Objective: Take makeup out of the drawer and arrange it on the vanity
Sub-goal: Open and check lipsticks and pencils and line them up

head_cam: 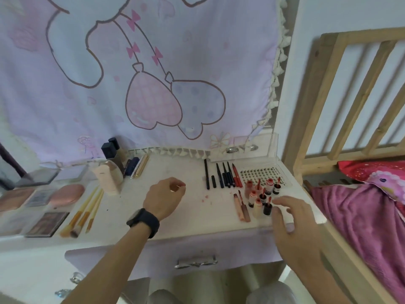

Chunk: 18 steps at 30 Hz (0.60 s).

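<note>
Right hand (pixel 289 213) is hovering, fingers apart, just beside the bottles (pixel 260 198) standing on the vanity (pixel 186 211), right front. Left hand (pixel 164 196) is curling; cannot tell whether it is pinching anything. Advised: nudging bottles singly, keeping them upright and off the edge.

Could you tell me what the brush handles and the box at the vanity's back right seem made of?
Brush handles: probably bamboo or light wood, matt tan. Box: likely clear acrylic, glossy; the cloth shows through its walls.
</note>
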Tool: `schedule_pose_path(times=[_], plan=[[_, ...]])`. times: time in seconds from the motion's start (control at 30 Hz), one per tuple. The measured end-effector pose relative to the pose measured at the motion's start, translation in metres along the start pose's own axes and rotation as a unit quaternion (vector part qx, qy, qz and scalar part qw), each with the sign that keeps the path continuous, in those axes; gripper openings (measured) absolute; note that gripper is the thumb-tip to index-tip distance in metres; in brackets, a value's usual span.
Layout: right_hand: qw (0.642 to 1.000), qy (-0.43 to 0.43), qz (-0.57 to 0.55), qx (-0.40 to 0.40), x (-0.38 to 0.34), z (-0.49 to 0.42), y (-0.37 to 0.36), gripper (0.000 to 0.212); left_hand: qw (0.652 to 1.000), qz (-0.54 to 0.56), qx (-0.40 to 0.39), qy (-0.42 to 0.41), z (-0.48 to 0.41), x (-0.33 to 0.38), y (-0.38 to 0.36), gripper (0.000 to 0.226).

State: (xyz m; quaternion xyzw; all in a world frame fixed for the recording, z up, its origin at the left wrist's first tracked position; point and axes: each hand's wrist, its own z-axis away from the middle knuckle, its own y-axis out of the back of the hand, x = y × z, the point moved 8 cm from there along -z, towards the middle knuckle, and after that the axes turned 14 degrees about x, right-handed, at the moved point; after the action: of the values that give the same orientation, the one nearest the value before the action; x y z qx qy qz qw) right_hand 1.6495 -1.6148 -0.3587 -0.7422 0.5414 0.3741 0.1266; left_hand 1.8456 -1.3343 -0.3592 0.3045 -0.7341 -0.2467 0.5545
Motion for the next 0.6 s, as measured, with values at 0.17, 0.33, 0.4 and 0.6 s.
schedule_pose_path(times=[0.17, 0.33, 0.4, 0.6], plan=[[0.980, 0.134, -0.023, -0.146, -0.070, 0.057, -0.076, 0.024, 0.996, -0.084, 0.000, 0.016, 0.011, -0.051, 0.023, 0.022], [0.938, 0.237, 0.030, -0.250, -0.084, 0.094, -0.162, 0.029, 0.983, -0.180, 0.001, -0.037, 0.004, -0.064, 0.033, 0.034], [0.921, 0.282, 0.057, -0.264, -0.088, 0.102, -0.176, 0.028, 0.977, -0.206, -0.004, -0.049, -0.003, -0.068, 0.031, 0.038], [0.925, 0.288, 0.070, -0.237, -0.084, 0.105, -0.176, 0.030, 0.959, -0.268, -0.002, -0.095, -0.038, -0.066, 0.020, 0.045]])
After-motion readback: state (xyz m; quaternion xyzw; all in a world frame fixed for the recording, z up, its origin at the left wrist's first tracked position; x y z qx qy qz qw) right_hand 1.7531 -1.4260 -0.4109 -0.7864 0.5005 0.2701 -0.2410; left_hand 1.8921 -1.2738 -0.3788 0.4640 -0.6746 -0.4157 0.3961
